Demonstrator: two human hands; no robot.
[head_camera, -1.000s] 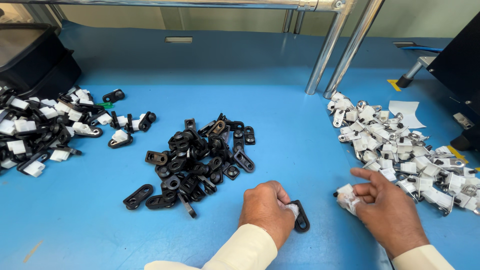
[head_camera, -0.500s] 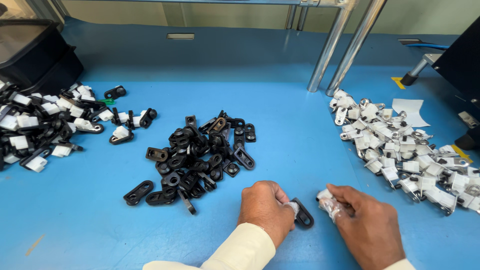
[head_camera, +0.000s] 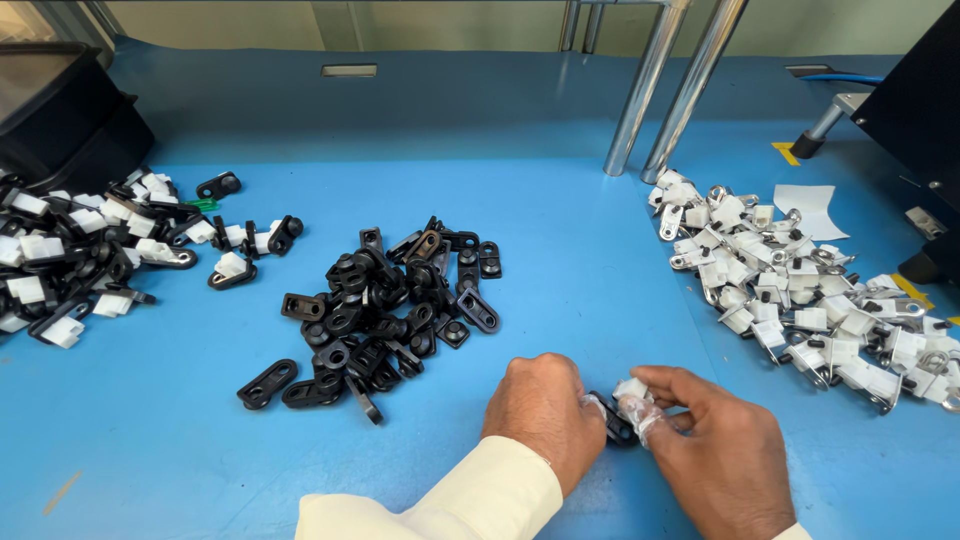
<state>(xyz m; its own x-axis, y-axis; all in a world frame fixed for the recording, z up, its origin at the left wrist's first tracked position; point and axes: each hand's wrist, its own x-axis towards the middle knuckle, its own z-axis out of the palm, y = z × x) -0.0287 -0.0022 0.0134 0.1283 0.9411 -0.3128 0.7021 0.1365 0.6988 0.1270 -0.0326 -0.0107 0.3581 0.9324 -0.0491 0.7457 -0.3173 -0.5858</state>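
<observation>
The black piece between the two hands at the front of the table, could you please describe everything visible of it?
The black piece is a small flat link of what looks like moulded plastic, dark and slightly glossy. Only a rounded end and part of its edge show; the rest is hidden by fingers. It lies low on the blue table, pinched between the left hand and the right hand. A small white part held by the right fingertips sits against its upper side.
</observation>
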